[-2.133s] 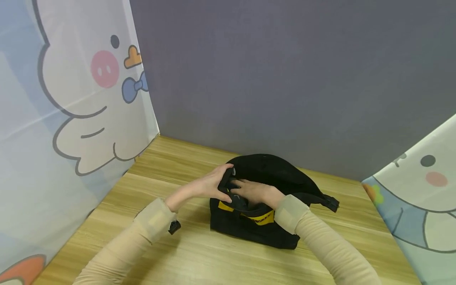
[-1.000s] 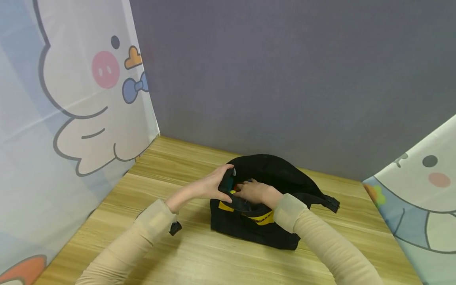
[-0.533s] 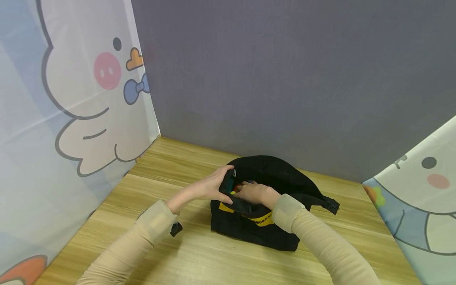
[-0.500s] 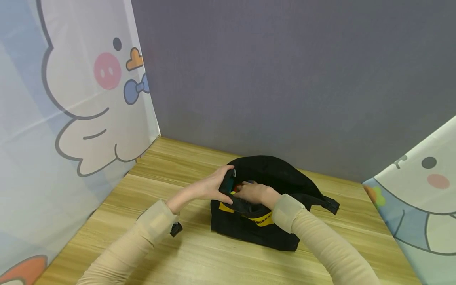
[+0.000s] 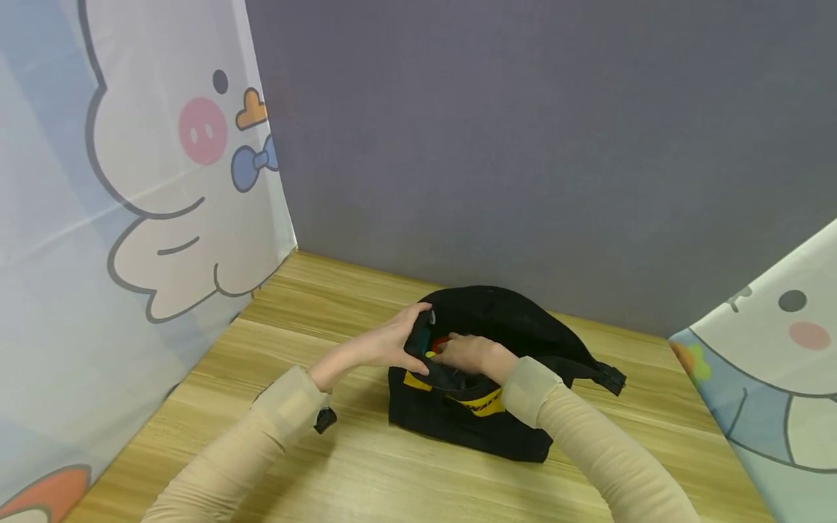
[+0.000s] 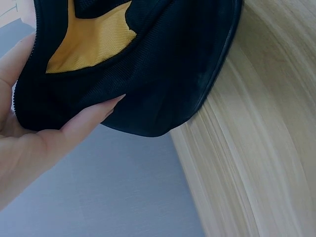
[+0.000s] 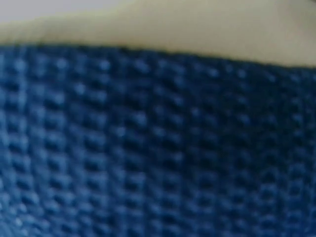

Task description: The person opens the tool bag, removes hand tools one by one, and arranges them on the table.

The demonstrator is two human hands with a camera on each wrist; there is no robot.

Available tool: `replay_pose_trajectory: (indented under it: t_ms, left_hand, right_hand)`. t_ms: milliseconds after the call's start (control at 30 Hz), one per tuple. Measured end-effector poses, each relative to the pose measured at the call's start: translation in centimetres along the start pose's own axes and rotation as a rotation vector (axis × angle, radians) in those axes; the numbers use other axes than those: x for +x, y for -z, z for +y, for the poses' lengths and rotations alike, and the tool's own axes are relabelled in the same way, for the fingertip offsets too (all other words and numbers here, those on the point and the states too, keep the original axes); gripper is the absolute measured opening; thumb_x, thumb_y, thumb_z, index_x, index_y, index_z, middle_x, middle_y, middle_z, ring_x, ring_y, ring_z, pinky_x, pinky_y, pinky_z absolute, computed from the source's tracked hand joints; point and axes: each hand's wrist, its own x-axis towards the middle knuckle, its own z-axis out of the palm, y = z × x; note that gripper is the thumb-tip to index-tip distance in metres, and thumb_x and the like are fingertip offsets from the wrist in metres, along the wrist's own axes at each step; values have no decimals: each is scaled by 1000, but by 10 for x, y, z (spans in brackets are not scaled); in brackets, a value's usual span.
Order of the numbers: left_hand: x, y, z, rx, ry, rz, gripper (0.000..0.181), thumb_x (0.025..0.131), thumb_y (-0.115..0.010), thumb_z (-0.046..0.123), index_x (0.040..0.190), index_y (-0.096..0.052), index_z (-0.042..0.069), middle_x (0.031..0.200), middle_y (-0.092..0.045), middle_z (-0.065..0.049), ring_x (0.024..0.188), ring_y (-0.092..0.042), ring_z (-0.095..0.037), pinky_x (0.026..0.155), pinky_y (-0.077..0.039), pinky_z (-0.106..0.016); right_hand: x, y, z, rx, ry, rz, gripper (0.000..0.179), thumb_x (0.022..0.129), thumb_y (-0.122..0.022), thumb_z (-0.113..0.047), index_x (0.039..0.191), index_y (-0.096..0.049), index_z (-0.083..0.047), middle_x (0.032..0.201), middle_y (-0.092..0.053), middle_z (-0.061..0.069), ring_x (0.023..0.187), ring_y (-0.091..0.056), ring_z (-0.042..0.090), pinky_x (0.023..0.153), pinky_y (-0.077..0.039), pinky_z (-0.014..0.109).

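A black zippered tool bag (image 5: 458,432) with yellow panels lies open on the table. My left hand (image 5: 392,343) grips its rim at the left end, thumb on one side and fingers on the other. In the left wrist view, that hand (image 6: 44,140) holds the zip edge of the bag (image 6: 163,84). My right hand (image 5: 472,354) reaches into the opening, its fingertips partly hidden. Near them show a small red thing (image 5: 441,342) and a yellow one (image 5: 430,354), too small to make out. Bag fabric (image 7: 148,148), blurred and very close, fills most of the right wrist view.
The wooden table (image 5: 366,465) meets a grey wall (image 5: 497,145) behind the bag. Cartoon-printed curtains (image 5: 150,167) hang at both sides. A stiff black tab (image 5: 609,378) sticks out from the bag's right end. A small black object (image 5: 325,419) shows beside the left cuff.
Inside the bag, my right hand has shifted slightly, and red, yellow and teal patches now show beside its fingers. My left hand keeps its grip on the rim.
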Motion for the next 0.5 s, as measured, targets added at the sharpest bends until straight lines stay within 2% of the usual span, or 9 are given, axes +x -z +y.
replay_pose_trajectory:
  t_ms: [200, 367, 500]
  left_hand:
    - [0, 0, 0, -6, -9, 2, 106, 83, -81, 23, 157, -7, 5, 163, -14, -21, 150, -25, -37, 117, -32, -54]
    - [0, 0, 1, -3, -11, 7, 107, 82, -82, 23, 157, -8, 6, 163, -16, -21, 148, -28, -37, 117, -33, -53]
    - [-1, 0, 2, 4, -6, 6, 107, 82, -82, 25, 157, -8, 6, 163, -15, -20, 148, -28, -37, 117, -33, -54]
  right_hand:
    - [-4, 2, 4, -20, -12, 1, 52, 96, -63, -11, 139, -51, -37, 138, -60, -5, 128, -53, 27, 103, -50, 44]
    - [-8, 3, 9, -18, 16, 20, 41, 94, -66, -9, 126, -56, -33, 123, -65, -4, 107, -58, 23, 96, -52, 40]
    - [-13, 6, 13, 12, 35, 45, 42, 91, -71, -10, 124, -56, -31, 118, -66, -3, 101, -58, 21, 95, -52, 38]
